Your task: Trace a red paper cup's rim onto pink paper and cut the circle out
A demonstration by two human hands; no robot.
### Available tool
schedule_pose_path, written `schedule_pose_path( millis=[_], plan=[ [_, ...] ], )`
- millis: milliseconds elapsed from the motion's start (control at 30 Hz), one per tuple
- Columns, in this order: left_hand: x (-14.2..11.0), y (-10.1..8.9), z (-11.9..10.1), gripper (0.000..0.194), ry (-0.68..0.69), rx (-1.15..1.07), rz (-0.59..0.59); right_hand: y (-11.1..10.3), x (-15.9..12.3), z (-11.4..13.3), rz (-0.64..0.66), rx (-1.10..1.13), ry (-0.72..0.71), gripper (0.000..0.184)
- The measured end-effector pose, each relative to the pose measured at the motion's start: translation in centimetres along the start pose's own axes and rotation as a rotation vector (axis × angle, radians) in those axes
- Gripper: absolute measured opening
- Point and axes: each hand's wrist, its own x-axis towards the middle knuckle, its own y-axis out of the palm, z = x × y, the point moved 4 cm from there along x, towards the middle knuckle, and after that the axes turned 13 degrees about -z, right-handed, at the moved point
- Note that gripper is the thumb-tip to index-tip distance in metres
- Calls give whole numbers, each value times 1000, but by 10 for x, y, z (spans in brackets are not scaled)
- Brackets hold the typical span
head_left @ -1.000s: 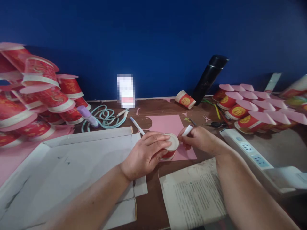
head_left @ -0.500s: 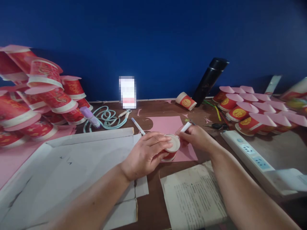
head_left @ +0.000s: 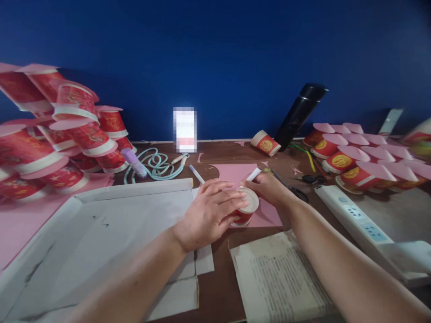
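A red paper cup (head_left: 245, 218) rests on a sheet of pink paper (head_left: 269, 211), its pale round base facing up. My left hand (head_left: 210, 213) is wrapped over the cup's left side, fingertips lying on the base. Just beyond the cup on its far side, my right hand (head_left: 266, 184) grips a white pen (head_left: 253, 175); the tip is hidden behind the hand and cup. Past my left fingers, a slim white-and-purple pen-like piece (head_left: 196, 173) lies on the brown table (head_left: 218, 291).
Stacked red cups with pink paper tops (head_left: 81, 105) stand left; more capped cups (head_left: 363, 154) stand right. A black bottle (head_left: 299, 116) leans on the wall. Around my arms are white cardboard (head_left: 128, 233), a folded printed paper (head_left: 279, 278), a power strip (head_left: 357, 224) and a coiled cable (head_left: 158, 166).
My right hand with the pen has moved left, round to the cup's far side. My left hand keeps its hold on the cup. The whole view has shifted slightly.
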Motion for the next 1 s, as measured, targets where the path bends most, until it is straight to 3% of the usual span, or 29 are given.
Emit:
schedule_pose_path(
  millis=[267, 433, 700, 1000],
  plan=[
    [0, 0, 0, 28, 20, 9, -22, 7, 15, 3, 180, 141, 149, 35],
    [1, -1, 0, 29, 20, 7, -17, 12, 17, 8, 268, 140, 166, 37],
    [2, -1, -1, 30, 6, -7, 7, 21, 20, 18, 365, 18, 120, 35],
    [0, 0, 2, 30, -8, -12, 68, 38, 44, 41, 586, -194, -125, 28]
  ],
)
